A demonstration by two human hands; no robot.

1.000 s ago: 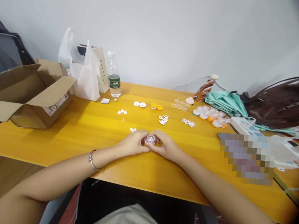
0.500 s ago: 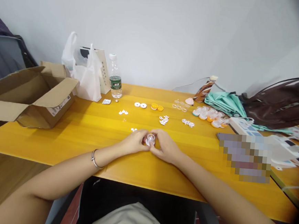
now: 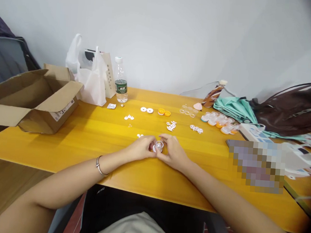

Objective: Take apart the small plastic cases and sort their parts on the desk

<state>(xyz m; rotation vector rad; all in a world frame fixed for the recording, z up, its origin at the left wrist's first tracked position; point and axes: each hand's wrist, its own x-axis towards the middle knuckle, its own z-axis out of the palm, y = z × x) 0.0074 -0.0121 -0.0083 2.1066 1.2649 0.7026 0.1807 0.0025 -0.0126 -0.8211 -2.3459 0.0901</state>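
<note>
Both forearms forward, left hand (image 3: pixel 140 150) and right hand (image 3: pixel 173 153) fingertip to fingertip, grip seemingly closed.

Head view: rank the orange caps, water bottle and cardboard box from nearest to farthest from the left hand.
From the left hand:
1. Orange caps, just beyond the hands, mid-table.
2. Water bottle, near the table's far edge, slightly left.
3. Cardboard box, at the table's far left end.

Even, soft indoor light falls on a pale wall (image 3: pixel 178 32) and a glossy yellow table (image 3: pixel 94 140), which shows a mild sheen at centre. Shadows are faint and short, darkest beside the box (image 3: pixel 33 99) at left. The wide lens bends the frame edges; the upper right corner darkens. A pixelated patch (image 3: pixel 256 167) sits at right. Small parts look soft.
</note>
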